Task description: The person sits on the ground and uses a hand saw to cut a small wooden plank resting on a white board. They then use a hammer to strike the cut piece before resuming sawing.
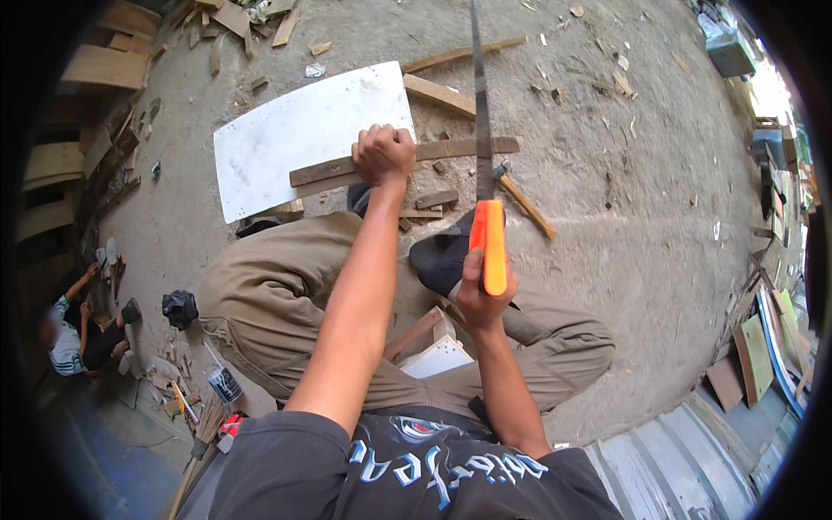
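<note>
My left hand (383,154) presses down on a long dark wooden strip (321,170) that lies across the ground and over a white board (299,134). My right hand (479,293) grips the orange handle (493,247) of a hand saw. Its thin blade (479,95) runs away from me and crosses the strip near its right end. My black shoe (444,258) rests on the ground beside the strip. I am crouched, knees bent in tan trousers.
Wood offcuts (438,94) and chips lie scattered over the concrete floor. A hammer (523,201) lies right of the saw. Stacked planks (104,65) stand at the left, panels (754,355) at the right. Another person (74,334) crouches at the far left near a small can (224,383).
</note>
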{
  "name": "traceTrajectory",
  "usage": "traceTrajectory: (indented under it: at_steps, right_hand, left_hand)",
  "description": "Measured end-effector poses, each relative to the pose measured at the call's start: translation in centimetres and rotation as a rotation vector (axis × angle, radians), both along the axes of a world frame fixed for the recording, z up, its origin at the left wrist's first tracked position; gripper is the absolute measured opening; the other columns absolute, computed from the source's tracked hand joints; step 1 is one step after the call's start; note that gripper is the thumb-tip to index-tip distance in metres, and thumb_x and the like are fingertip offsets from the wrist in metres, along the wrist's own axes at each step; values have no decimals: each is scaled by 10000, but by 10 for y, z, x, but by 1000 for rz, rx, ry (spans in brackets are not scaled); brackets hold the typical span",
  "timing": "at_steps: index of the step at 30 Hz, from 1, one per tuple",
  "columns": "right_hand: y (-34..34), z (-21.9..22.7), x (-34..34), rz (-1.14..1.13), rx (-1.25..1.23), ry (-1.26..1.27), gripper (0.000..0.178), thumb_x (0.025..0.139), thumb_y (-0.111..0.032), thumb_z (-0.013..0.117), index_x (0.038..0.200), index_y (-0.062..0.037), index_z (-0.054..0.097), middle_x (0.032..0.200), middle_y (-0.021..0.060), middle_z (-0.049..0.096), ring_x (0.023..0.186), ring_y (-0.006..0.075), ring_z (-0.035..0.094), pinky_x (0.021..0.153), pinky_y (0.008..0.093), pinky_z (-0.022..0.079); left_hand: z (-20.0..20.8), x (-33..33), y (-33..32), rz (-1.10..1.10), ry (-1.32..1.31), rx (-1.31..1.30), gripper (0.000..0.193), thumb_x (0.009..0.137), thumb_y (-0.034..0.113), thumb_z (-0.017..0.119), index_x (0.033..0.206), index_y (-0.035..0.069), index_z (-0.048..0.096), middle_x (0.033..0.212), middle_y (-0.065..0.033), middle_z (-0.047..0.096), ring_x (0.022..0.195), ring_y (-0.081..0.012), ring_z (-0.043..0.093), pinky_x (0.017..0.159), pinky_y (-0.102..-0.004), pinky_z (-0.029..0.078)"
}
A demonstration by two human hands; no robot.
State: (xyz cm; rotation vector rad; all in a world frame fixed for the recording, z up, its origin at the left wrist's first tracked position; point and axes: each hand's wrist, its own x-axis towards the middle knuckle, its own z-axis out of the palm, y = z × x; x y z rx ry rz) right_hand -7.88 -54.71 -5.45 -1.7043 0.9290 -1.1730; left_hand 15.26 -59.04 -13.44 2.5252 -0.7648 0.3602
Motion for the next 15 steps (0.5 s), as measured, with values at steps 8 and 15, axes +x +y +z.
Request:
traceTrajectory:
  at_steps: [8, 15]
  right_hand:
    - [-94, -95, -26, -206, 28, 290, 375, 916, -351, 703, 930, 6, 589, 676, 122, 595, 597, 278, 617, 572, 378, 477]
    - [-143, -202, -91, -84, -151, 809, 564, 857, -534, 700, 1014, 0, 606, 930, 178, 639, 892, 361, 628, 751, 469, 484]
  left_hand:
    - [9, 15, 13, -217, 113, 23, 315, 854, 381, 620, 743, 89, 660, 832, -104, 655, 857, -299, 609, 794, -424, 453]
    - [29, 54, 68, -651, 5, 172, 537, 743, 570, 755, 1052, 150, 625, 1163, -46, 592, 1162, -267, 535, 1012, -438, 372]
